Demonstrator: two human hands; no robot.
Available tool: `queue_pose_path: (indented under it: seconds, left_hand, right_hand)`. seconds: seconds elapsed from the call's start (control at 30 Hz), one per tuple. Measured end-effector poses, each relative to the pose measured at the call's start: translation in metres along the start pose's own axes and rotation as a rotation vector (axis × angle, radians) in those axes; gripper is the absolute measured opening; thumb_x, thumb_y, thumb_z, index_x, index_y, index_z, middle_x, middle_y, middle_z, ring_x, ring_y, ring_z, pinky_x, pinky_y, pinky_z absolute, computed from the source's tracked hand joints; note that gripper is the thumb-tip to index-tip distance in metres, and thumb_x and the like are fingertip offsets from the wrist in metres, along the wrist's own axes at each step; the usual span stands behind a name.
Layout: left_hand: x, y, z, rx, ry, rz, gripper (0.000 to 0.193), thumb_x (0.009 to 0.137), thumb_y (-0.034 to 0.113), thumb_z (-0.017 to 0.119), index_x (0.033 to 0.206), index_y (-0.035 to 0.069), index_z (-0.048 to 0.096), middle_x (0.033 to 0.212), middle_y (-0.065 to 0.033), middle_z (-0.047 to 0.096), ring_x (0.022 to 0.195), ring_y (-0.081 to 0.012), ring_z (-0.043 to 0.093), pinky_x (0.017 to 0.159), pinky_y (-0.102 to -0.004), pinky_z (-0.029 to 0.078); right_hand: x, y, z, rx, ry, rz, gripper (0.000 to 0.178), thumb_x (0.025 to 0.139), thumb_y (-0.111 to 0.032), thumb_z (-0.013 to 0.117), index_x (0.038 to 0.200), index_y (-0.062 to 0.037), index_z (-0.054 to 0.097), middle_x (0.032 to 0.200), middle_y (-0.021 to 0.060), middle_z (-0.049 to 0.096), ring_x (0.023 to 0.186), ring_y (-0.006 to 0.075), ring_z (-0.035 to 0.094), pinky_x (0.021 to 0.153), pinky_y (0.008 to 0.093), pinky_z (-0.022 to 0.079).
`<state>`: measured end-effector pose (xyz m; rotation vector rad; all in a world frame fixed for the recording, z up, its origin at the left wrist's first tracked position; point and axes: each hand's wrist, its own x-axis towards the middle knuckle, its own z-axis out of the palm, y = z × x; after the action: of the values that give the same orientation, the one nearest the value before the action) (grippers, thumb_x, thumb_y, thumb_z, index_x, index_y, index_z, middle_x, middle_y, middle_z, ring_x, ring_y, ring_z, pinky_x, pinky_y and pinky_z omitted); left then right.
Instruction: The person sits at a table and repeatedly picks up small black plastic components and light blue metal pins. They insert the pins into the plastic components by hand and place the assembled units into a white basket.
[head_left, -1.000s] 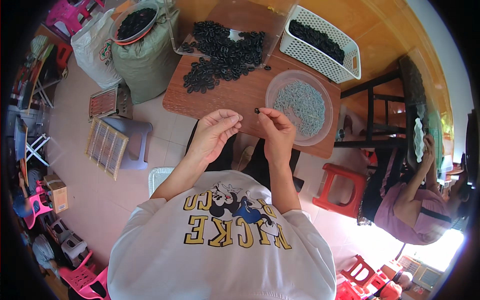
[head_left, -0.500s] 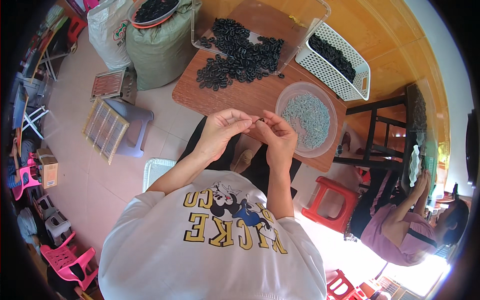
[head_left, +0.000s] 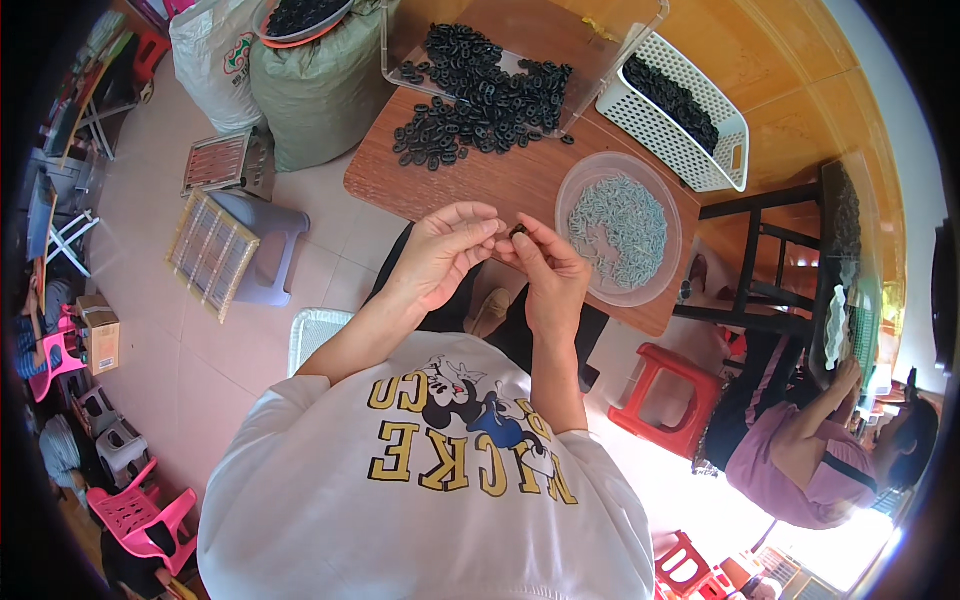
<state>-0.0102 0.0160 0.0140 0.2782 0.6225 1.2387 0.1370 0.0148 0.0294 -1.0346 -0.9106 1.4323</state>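
Both my hands are close together in front of my chest, over the near edge of the wooden table. My right hand (head_left: 552,268) pinches a small dark piece (head_left: 519,231) between thumb and fingertip; its exact shape is too small to tell. My left hand (head_left: 447,252) is closed, thumb against fingers, just left of that piece; whatever it pinches is hidden. Beyond the hands lies a heap of black oval rings (head_left: 437,140), partly inside a clear plastic bin on its side (head_left: 600,75). To the right, a round translucent tub (head_left: 672,215) holds many small silvery screws (head_left: 620,235).
A white perforated basket (head_left: 725,172) of black pieces stands at the table's (head_left: 400,190) far right. Sacks (head_left: 310,105) and a stool with a slatted rack (head_left: 215,255) are on the left. A red stool (head_left: 665,395) and another seated person (head_left: 800,455) are at right.
My left fingertips have drawn back slightly from the dark piece and curled more. My right hand keeps its pinch and has tilted a little. The view has shifted slightly.
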Motion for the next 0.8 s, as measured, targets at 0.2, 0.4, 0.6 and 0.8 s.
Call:
queue_pose_path:
  seconds: [0.2, 0.4, 0.6, 0.8]
  left_hand:
    - [-0.0001, 0.0009, -0.0018, 0.031, 0.006, 0.024, 0.01, 0.084, 0.0, 0.061, 0.094, 0.0, 0.063, 0.09, -0.0108, 0.066, 0.075, -0.0123, 0.061, 0.071, -0.0252, 0.052]
    - [-0.0023, 0.0013, -0.0036, 0.045, -0.018, -0.008, 0.011, 0.083, 0.0, 0.062, 0.094, -0.001, 0.064, 0.087, -0.01, 0.066, 0.075, -0.0133, 0.063, 0.071, -0.0259, 0.052]
    - [-0.0046, 0.0013, 0.0012, 0.051, 0.004, -0.012, 0.011, 0.083, -0.001, 0.062, 0.093, 0.001, 0.064, 0.087, -0.0098, 0.066, 0.073, -0.0115, 0.062, 0.067, -0.0232, 0.053]
    - [-0.0043, -0.0007, -0.0003, 0.066, -0.005, 0.0, 0.011, 0.082, -0.002, 0.063, 0.093, 0.001, 0.064, 0.086, -0.0092, 0.066, 0.073, -0.0117, 0.062, 0.067, -0.0235, 0.052]
  right_hand:
    - [-0.0034, -0.0051, 0.0031, -0.065, -0.003, 0.026, 0.019, 0.083, 0.002, 0.063, 0.101, 0.0068, 0.063, 0.087, 0.013, 0.067, 0.077, 0.0166, 0.067, 0.072, 0.0242, 0.054]
    - [-0.0037, -0.006, 0.001, -0.1, -0.02, 0.025, 0.017, 0.082, 0.001, 0.064, 0.098, 0.0071, 0.064, 0.086, 0.0139, 0.067, 0.076, 0.0166, 0.066, 0.07, 0.0237, 0.054]
    - [-0.0048, -0.0034, 0.0018, -0.063, -0.028, 0.021, 0.018, 0.082, 0.001, 0.064, 0.1, 0.0077, 0.064, 0.086, 0.014, 0.067, 0.076, 0.0166, 0.066, 0.07, 0.0235, 0.054]
    - [-0.0053, -0.003, 0.0015, -0.088, -0.031, 0.02, 0.017, 0.082, 0.003, 0.063, 0.099, 0.0079, 0.064, 0.086, 0.0146, 0.067, 0.074, 0.0176, 0.067, 0.068, 0.0241, 0.054]
